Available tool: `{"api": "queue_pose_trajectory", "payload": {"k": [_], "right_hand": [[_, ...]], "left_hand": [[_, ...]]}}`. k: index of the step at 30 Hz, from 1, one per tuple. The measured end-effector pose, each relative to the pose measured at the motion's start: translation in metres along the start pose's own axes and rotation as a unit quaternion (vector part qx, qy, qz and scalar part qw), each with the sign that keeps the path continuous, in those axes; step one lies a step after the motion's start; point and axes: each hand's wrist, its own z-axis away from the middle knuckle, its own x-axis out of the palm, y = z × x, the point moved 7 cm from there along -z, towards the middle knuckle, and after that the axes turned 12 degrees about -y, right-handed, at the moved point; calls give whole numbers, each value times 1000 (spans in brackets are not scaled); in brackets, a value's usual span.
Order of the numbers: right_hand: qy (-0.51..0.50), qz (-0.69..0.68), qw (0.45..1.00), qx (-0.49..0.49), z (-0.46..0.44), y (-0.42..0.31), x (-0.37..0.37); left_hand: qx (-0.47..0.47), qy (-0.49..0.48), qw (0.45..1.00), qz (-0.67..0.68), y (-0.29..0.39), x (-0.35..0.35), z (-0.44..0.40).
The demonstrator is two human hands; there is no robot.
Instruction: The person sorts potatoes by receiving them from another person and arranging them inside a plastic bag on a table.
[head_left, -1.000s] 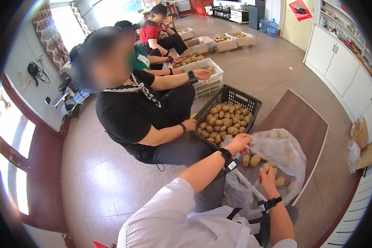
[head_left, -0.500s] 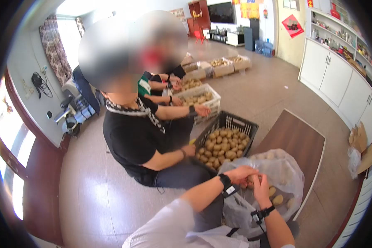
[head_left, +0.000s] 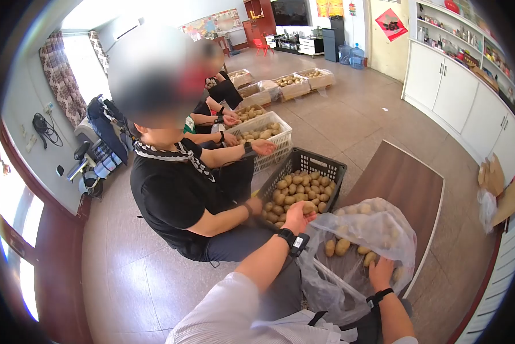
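My left hand [head_left: 297, 219] is closed around a brown oval kiwifruit [head_left: 309, 207] above the near edge of a black plastic crate [head_left: 340, 179]. That crate holds many more such kiwifruit [head_left: 295, 189]. Inside the clear plastic bag liner [head_left: 332, 286] on my right, my right hand [head_left: 382, 273] has its fingers curled at another kiwifruit [head_left: 370, 259]; the fingertips are partly hidden. Several loose kiwifruit [head_left: 342, 247] lie in the liner near that hand, and others show dimly through its far side.
A person in a black shirt [head_left: 168, 186] sits on the left, one hand at the black crate. Beyond are a white crate [head_left: 280, 140] with fruit, other people's arms and lined boxes [head_left: 292, 89]. A brown board [head_left: 392, 178] lies behind the liner; white cabinets [head_left: 449, 92] stand right.
My hands were together over the liner around a fruit. My left hand has moved left to the crate with a kiwifruit; my right hand has gone down into the liner. The view has shifted.
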Motion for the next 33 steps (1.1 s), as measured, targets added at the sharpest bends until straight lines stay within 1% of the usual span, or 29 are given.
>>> {"api": "queue_pose_trajectory", "payload": {"k": [1, 2, 4, 6, 8, 10, 11, 13, 14, 16, 17, 18, 19, 20, 21, 22, 23, 25, 26, 27, 28, 29, 31, 32, 33], "right_hand": [[36, 66, 997, 2, -2, 7, -6], [34, 66, 997, 3, -7, 16, -8], [-99, -19, 991, 88, -17, 45, 9], [-109, -16, 989, 95, -17, 53, 18], [-123, -10, 987, 104, -9, 55, 29], [-125, 6, 980, 153, 5, 46, 34], [-126, 8, 980, 153, 9, 41, 37], [-99, -34, 988, 115, 13, 25, 38], [-101, -31, 988, 116, 15, 23, 37], [-130, -30, 989, 66, 14, 11, 39], [-133, -27, 988, 68, 19, 7, 36], [-119, -13, 992, 40, 21, 0, 33], [-104, 1, 995, 13, 21, -8, 30], [-104, 4, 995, 15, 21, -13, 27], [-107, 15, 994, -1, 22, -20, 24], [-111, 26, 993, -15, 23, -26, 19], [-111, 31, 993, -7, 24, -27, 18], [-116, 9, 993, -13, 25, -31, 20], [-115, 12, 993, -4, 25, -30, 20], [-128, -6, 992, 3, 23, -29, 22], [-141, -24, 990, 8, 23, -28, 23], [-136, -23, 990, 4, 24, -28, 20], [-139, -26, 990, 4, 26, -24, 22], [-143, -32, 989, -2, 27, -24, 23], [-141, -32, 989, 4, 27, -23, 22]], "left_hand": [[4, 9, 1000, 1, -1, -9, -6], [8, 17, 1000, 3, -2, -18, -11], [34, 40, 999, -4, 0, -28, -15], [48, 52, 997, -10, 4, -33, -16], [41, 73, 996, -16, 1, -40, -19], [34, 89, 995, -13, -1, -45, -22], [31, 93, 995, -11, -2, -49, -25], [31, 97, 995, -14, -3, -56, -31], [33, 97, 995, -19, -3, -57, -30], [30, 99, 994, -19, 0, -59, -31], [27, 99, 994, -21, -1, -59, -25], [23, 99, 995, -19, -14, -79, -35], [112, 34, 982, -148, -19, -106, -61], [157, -26, 949, -274, -17, -110, -71], [219, -72, 889, -395, -14, -113, -76], [288, -105, 819, -485, -13, -116, -78], [211, -63, 924, -314, -16, -124, -85], [122, -7, 983, -137, -29, -130, -86], [119, -8, 938, -326, -9, -110, -71], [109, 33, 771, -627, 20, -73, -38], [97, 63, 646, -754, 35, -44, -13], [90, 81, 574, -810, 41, -28, -1], [127, 94, 577, -801, 32, -51, -17], [183, 62, 677, -710, 21, -77, -42], [208, 42, 722, -658, 11, -101, -65]]}}
